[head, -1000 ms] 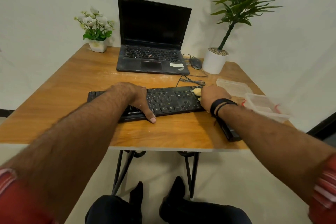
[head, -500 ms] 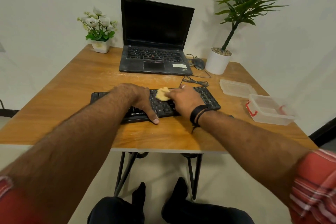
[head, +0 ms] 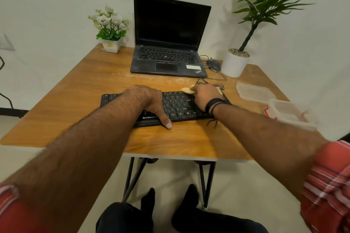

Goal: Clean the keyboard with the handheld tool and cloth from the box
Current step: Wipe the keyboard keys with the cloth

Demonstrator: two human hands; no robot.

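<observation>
Keyboard: While it lay flat near the front edge of the desk [head: 79,100], the black keyboard [head: 178,106] was partly covered by both hands, its brand label facing the person.
Left hand: the left hand [head: 151,102] lay palm down on the left half of the keys, fingers loosely spread, thumb reaching over the front edge onto the wood; it gripped nothing.
Right hand: the right hand [head: 206,95] was closed around a pale yellow cloth [head: 187,90], pressing it at the keyboard's far edge, right of centre; black bands circled the wrist.
Box: a clear plastic box [head: 291,113] with red clips sat at the right side of the desk, its lid [head: 253,91] lying just beyond it.
Handheld tool: could not be made out.
Background: an open laptop [head: 168,39] with a dark screen stood behind the keyboard, a mouse [head: 214,64] to its right, between a small flower pot [head: 110,30] and a taller potted plant [head: 236,62].
</observation>
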